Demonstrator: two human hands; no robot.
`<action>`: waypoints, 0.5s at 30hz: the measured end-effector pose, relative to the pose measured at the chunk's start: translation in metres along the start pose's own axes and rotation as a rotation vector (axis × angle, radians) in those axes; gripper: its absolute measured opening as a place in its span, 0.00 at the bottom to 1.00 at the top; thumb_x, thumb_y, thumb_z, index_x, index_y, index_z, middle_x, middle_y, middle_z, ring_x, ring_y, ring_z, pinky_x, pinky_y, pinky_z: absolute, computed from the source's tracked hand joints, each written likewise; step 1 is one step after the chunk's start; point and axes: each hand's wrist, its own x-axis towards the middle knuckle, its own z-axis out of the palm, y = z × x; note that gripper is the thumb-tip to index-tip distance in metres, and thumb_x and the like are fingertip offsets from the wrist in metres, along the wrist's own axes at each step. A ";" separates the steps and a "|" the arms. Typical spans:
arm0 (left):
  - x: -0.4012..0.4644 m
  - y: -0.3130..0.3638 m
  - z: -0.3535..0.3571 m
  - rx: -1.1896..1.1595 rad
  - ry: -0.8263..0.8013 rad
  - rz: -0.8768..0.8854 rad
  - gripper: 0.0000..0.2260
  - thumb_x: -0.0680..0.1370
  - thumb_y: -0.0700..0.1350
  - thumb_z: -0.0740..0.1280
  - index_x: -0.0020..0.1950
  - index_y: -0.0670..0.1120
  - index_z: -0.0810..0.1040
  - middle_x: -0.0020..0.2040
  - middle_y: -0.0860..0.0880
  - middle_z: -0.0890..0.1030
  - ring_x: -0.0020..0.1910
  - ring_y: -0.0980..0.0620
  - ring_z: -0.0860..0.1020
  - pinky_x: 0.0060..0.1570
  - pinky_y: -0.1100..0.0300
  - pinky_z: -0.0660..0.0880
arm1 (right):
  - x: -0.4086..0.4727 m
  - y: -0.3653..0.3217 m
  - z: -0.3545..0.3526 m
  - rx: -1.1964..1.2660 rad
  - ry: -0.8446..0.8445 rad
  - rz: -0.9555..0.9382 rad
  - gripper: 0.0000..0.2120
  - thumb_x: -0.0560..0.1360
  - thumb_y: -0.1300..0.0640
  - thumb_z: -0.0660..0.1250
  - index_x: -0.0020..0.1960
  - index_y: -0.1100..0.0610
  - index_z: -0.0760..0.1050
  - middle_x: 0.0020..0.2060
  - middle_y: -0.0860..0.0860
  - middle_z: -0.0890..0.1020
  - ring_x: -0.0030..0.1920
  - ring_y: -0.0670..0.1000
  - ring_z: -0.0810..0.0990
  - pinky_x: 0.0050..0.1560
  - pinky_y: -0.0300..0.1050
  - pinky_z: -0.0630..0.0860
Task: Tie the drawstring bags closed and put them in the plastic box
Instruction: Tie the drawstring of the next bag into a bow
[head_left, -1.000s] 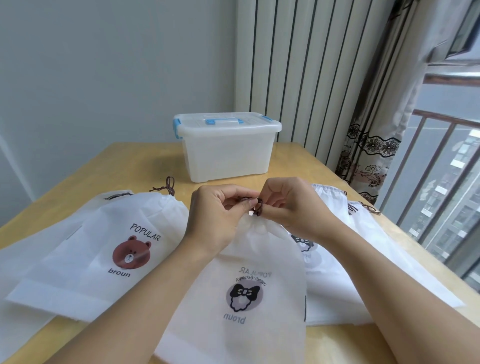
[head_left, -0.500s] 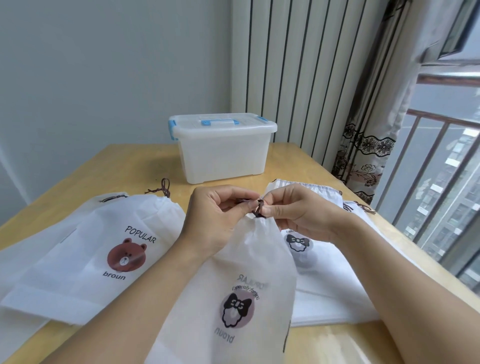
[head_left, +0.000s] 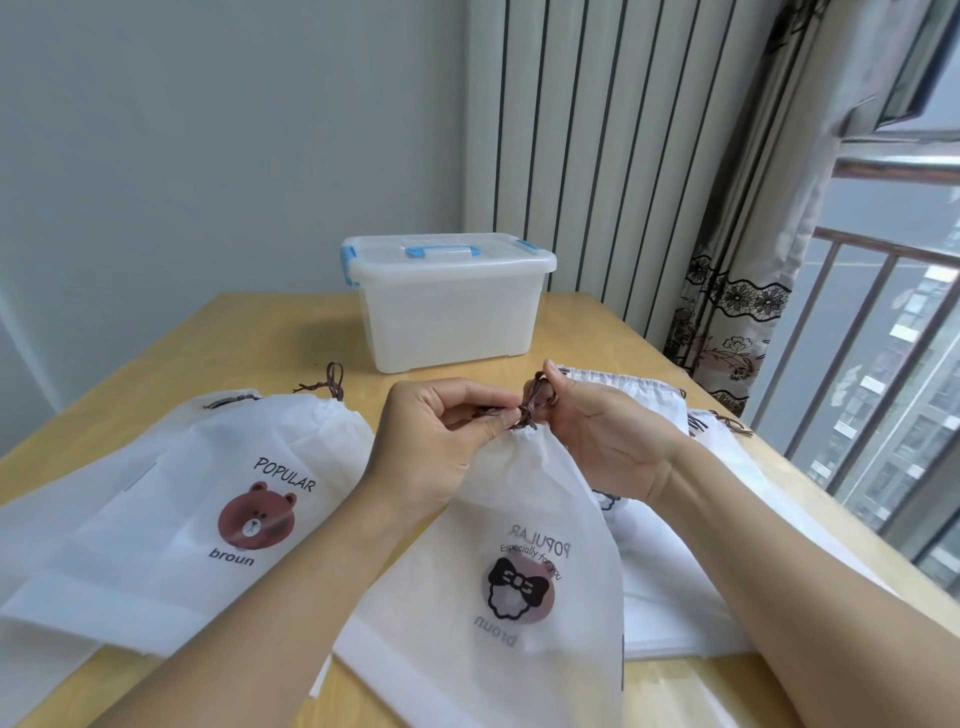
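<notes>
Bags (head_left: 524, 519) thin matt white cloth, likely non-woven; box (head_left: 447, 317) translucent plastic; table (head_left: 270, 338) smooth wood.

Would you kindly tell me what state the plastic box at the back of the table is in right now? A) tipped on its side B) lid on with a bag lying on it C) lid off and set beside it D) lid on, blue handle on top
D: the plastic box stands upright with its lid on and the blue-ended handle lying on top, nothing resting on it.

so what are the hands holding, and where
Both hands, left and right, pinch the brown drawstring at the gathered neck of the bow bag.
</notes>
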 end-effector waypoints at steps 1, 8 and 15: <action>0.000 0.000 0.000 -0.005 0.002 -0.007 0.08 0.71 0.32 0.75 0.43 0.44 0.86 0.40 0.48 0.87 0.41 0.55 0.84 0.47 0.66 0.79 | 0.000 0.000 0.001 0.002 0.014 -0.006 0.20 0.71 0.40 0.76 0.47 0.56 0.80 0.47 0.56 0.75 0.51 0.58 0.68 0.62 0.55 0.57; 0.001 -0.004 -0.001 0.067 0.007 0.022 0.11 0.72 0.33 0.75 0.50 0.47 0.86 0.43 0.50 0.87 0.45 0.54 0.85 0.51 0.63 0.79 | -0.005 -0.005 0.016 0.039 0.093 -0.080 0.18 0.78 0.44 0.62 0.42 0.56 0.83 0.41 0.52 0.81 0.42 0.50 0.78 0.54 0.45 0.75; 0.002 -0.007 0.000 0.209 0.019 0.085 0.07 0.74 0.37 0.75 0.47 0.48 0.87 0.43 0.53 0.87 0.45 0.53 0.85 0.53 0.53 0.81 | 0.002 0.002 0.025 0.178 0.187 -0.162 0.14 0.77 0.48 0.63 0.45 0.59 0.72 0.25 0.47 0.70 0.28 0.45 0.66 0.32 0.34 0.73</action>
